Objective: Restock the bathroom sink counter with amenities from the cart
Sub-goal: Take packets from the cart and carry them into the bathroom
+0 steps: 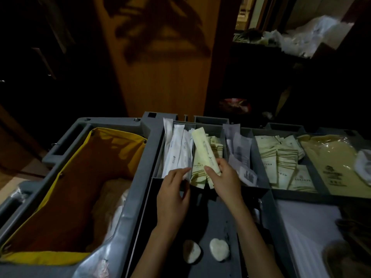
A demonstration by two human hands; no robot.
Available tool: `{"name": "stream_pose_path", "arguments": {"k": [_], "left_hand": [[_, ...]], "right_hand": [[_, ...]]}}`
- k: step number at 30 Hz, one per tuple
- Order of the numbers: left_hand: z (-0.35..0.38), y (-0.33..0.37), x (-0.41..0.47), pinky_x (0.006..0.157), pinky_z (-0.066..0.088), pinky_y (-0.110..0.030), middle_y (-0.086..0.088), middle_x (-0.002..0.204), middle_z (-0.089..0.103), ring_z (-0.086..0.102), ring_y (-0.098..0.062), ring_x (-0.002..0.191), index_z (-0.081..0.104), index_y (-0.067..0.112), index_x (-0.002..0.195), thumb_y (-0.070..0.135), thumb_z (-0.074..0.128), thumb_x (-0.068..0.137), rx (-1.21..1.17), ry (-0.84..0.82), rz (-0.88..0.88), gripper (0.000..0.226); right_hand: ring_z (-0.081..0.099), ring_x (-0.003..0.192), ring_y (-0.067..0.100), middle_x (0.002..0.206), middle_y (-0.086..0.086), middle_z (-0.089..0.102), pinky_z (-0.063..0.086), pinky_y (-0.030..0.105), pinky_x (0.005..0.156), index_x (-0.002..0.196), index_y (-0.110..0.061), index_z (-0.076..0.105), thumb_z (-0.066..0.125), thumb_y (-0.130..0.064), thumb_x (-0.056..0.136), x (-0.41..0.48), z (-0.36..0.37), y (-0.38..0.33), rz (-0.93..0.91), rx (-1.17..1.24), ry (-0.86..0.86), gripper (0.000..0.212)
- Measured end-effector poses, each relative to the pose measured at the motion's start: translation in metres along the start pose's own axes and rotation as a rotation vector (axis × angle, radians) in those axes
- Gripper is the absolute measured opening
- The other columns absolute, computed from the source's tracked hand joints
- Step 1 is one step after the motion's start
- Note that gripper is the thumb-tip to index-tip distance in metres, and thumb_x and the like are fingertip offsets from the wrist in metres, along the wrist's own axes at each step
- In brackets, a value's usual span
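A grey housekeeping cart [149,141] fills the lower view, its top tray split into compartments of wrapped amenities. My right hand [224,177] grips a long cream sachet [202,149], lifted and tilted above a compartment of cream packets [197,175]. My left hand [173,189] reaches to the neighbouring compartment of long white packets [176,149], its fingertips pinching the lower end of one. Further right lie pale grey sachets [239,151] and stacked cream packets [281,163].
A yellow-lined linen bag [66,189] hangs in the cart's left half. Two pale round soaps [218,250] lie in a dark tray near me. A bagged cream item [331,157] lies far right. Wooden panelling and a dark shelf with white plastic bags [309,37] stand behind.
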State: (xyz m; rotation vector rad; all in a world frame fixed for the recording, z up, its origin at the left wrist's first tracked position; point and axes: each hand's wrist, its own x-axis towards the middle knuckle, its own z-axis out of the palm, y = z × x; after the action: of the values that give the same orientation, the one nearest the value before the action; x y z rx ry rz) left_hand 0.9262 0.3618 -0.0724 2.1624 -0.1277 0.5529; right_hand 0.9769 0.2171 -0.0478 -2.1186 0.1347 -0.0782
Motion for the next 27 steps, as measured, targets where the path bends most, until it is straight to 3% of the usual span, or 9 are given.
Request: {"name": "stream_pose_path", "arguments": {"k": [5,10,14,16,18,20,22,25,27], "left_hand": [[-0.006,0.006,0.002,0.1,0.033,-0.007,0.003,0.139,0.046,0.045,-0.013,0.128,0.049,0.023,0.137,-0.001,0.067,0.082,0.063,0.085,0.095,0.062],[-0.011,0.007,0.006,0.113,0.03,-0.038,-0.004,0.153,0.034,0.025,-0.024,0.144,0.047,0.024,0.138,0.006,0.068,0.084,0.115,0.167,0.187,0.061],[-0.014,-0.001,0.004,0.117,0.017,-0.051,0.0,0.131,0.06,0.049,-0.021,0.129,0.064,0.028,0.118,0.021,0.056,0.085,0.173,0.195,0.271,0.034],[-0.015,-0.002,0.003,0.116,0.021,-0.049,0.004,0.115,0.068,0.059,-0.014,0.113,0.07,0.025,0.11,0.023,0.054,0.087,0.15,0.198,0.266,0.028],[-0.016,0.001,0.002,0.108,0.037,-0.043,0.005,0.106,0.07,0.062,-0.009,0.102,0.073,0.021,0.107,0.021,0.055,0.088,0.11,0.211,0.262,0.025],[-0.018,0.007,0.001,0.088,0.051,-0.031,0.008,0.098,0.07,0.063,-0.005,0.092,0.073,0.019,0.104,0.02,0.059,0.089,0.038,0.235,0.24,0.021],[-0.02,0.01,0.0,0.072,0.05,-0.017,0.012,0.091,0.067,0.063,0.001,0.084,0.074,0.016,0.101,0.018,0.063,0.089,-0.067,0.25,0.165,0.016],[-0.021,0.012,0.002,0.065,0.044,-0.01,0.015,0.081,0.067,0.063,0.005,0.077,0.073,0.015,0.091,0.009,0.068,0.087,-0.181,0.261,-0.054,0.009],[-0.021,0.012,0.004,0.06,0.044,-0.012,0.015,0.071,0.067,0.063,0.004,0.069,0.07,0.017,0.082,0.015,0.069,0.087,-0.28,0.214,-0.219,0.007]], "right_hand": [[0.066,0.084,0.01,0.094,-0.003,0.069,0.051,0.021,0.069,0.102,-0.015,0.063,0.064,-0.018,0.091,-0.018,-0.023,-0.012,-0.018,0.28,-0.198,0.012],[0.067,0.074,0.004,0.083,-0.01,0.071,0.049,0.016,0.066,0.104,-0.024,0.067,0.064,-0.013,0.09,-0.039,-0.044,-0.029,-0.022,0.356,-0.485,0.019],[0.068,0.078,0.004,0.086,-0.009,0.073,0.049,0.014,0.07,0.111,-0.026,0.067,0.061,-0.019,0.091,-0.048,-0.055,-0.041,0.008,0.405,-0.545,0.022],[0.066,0.096,0.001,0.096,-0.006,0.074,0.047,0.018,0.086,0.114,-0.027,0.069,0.055,-0.037,0.091,-0.047,-0.058,-0.042,0.024,0.406,-0.526,0.029],[0.062,0.112,0.013,0.114,0.001,0.07,0.045,0.031,0.1,0.111,-0.027,0.072,0.047,-0.054,0.09,-0.044,-0.06,-0.042,0.073,0.496,-0.504,0.043],[0.066,0.1,0.017,0.104,0.008,0.071,0.052,0.03,0.089,0.108,-0.021,0.074,0.042,-0.059,0.088,-0.04,-0.061,-0.045,0.121,0.697,-0.484,0.053],[0.067,0.08,0.015,0.083,0.009,0.07,0.053,0.023,0.072,0.108,-0.015,0.072,0.041,-0.051,0.09,-0.033,-0.06,-0.046,0.128,0.824,-0.425,0.051],[0.064,0.07,0.008,0.08,0.0,0.071,0.049,0.019,0.066,0.113,-0.011,0.068,0.045,-0.033,0.1,-0.016,-0.045,-0.04,0.081,0.509,-0.253,0.034],[0.064,0.076,0.008,0.088,-0.005,0.069,0.048,0.023,0.069,0.113,-0.013,0.067,0.055,-0.029,0.096,-0.003,-0.027,-0.031,0.025,0.187,-0.11,0.026]]}}
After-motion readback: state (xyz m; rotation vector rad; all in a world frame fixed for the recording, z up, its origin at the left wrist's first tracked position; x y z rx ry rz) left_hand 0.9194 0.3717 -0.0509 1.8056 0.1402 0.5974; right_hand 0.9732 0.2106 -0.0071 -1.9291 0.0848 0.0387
